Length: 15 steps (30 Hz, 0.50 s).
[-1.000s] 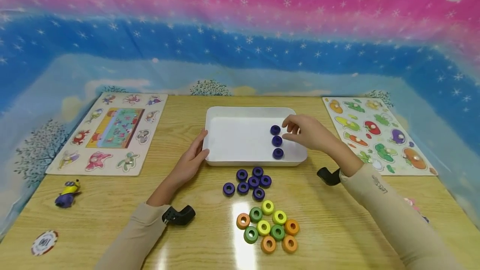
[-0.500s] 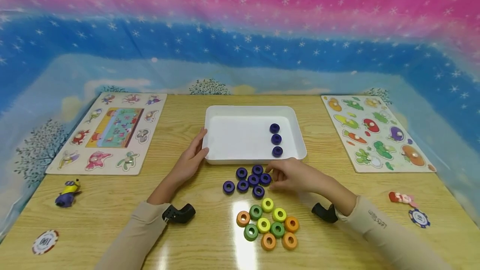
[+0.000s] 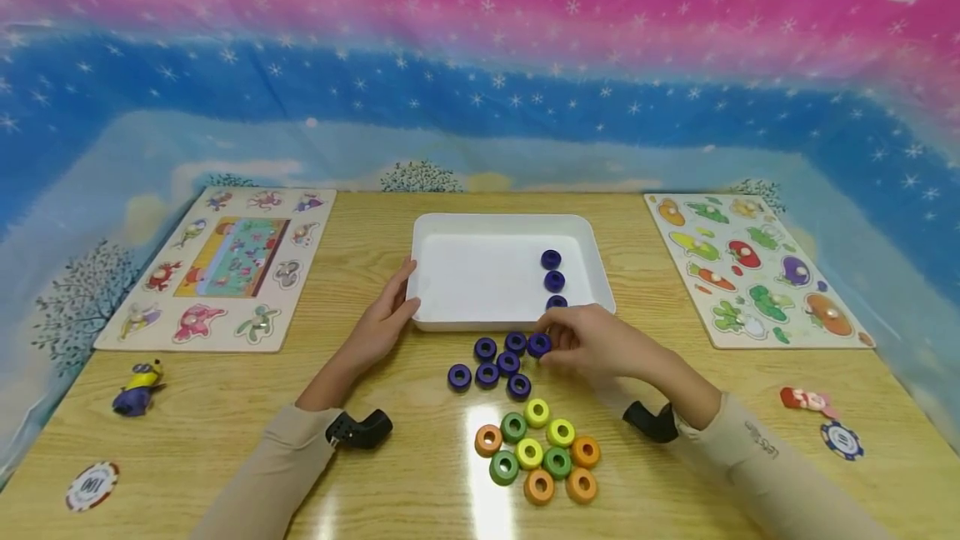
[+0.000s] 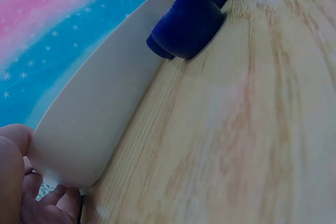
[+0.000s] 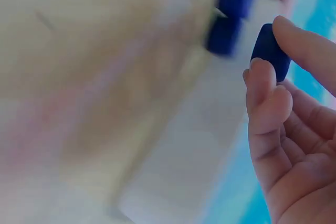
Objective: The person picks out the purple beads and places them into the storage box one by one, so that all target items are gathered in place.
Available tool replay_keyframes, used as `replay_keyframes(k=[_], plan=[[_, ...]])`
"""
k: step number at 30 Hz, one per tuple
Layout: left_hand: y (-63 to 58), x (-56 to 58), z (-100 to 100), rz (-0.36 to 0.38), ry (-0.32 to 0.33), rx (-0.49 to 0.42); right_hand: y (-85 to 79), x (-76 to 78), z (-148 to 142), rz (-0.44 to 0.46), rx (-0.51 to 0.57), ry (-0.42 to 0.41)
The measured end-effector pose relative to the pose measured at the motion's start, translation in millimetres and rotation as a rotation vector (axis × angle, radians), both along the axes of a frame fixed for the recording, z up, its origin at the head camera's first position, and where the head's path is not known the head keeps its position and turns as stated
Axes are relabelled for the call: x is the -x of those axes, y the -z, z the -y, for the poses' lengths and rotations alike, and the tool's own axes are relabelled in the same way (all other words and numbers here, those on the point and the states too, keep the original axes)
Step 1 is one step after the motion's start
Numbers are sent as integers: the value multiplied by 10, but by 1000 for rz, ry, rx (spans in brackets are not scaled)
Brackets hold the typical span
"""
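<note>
My right hand (image 3: 592, 342) pinches a dark purple ring (image 3: 539, 346) between thumb and fingertips. In the right wrist view that ring (image 5: 271, 52) is held up off the table, beside the tray's outer wall. Several more purple rings (image 3: 487, 374) lie in a loose cluster just in front of the white tray (image 3: 480, 326). Inside the tray, a column of 3 purple rings (image 3: 554, 281) stands toward the right end; my right hand partly covers the nearest. With thumb and fingers, my left hand (image 3: 378, 327) grips the tray's near left corner, as the left wrist view shows.
Green, yellow and orange rings (image 3: 529, 454) lie grouped nearer me. Knobbed puzzle boards stand at left (image 3: 232, 265) and right (image 3: 757, 273). A yellow and purple toy figure (image 3: 138, 387), poker chips (image 3: 92, 486) and a small red and pink figure (image 3: 806, 399) sit toward the sides.
My right hand came back from inside the tray to the purple cluster. It has taken one purple ring from the cluster's right side and raised it toward the tray. My left hand stays put.
</note>
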State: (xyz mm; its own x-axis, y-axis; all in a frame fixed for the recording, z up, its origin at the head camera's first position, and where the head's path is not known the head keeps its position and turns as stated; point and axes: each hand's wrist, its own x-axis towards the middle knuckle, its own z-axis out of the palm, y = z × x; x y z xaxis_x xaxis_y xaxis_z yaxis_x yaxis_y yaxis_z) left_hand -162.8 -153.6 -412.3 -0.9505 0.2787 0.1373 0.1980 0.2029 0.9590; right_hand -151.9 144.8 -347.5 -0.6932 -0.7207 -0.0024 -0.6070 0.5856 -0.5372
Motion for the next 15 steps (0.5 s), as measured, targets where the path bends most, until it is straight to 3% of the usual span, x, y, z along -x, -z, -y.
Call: replay_keyframes(k=[6, 10, 15], plan=[[-2, -8, 8, -2, -7, -2, -197, 207, 1, -68, 46, 58], [-1, -3, 17, 2, -6, 4, -149, 390, 86, -94, 19, 68], [6, 7, 10, -8, 12, -4, -55, 529, 178, -51, -53, 70]])
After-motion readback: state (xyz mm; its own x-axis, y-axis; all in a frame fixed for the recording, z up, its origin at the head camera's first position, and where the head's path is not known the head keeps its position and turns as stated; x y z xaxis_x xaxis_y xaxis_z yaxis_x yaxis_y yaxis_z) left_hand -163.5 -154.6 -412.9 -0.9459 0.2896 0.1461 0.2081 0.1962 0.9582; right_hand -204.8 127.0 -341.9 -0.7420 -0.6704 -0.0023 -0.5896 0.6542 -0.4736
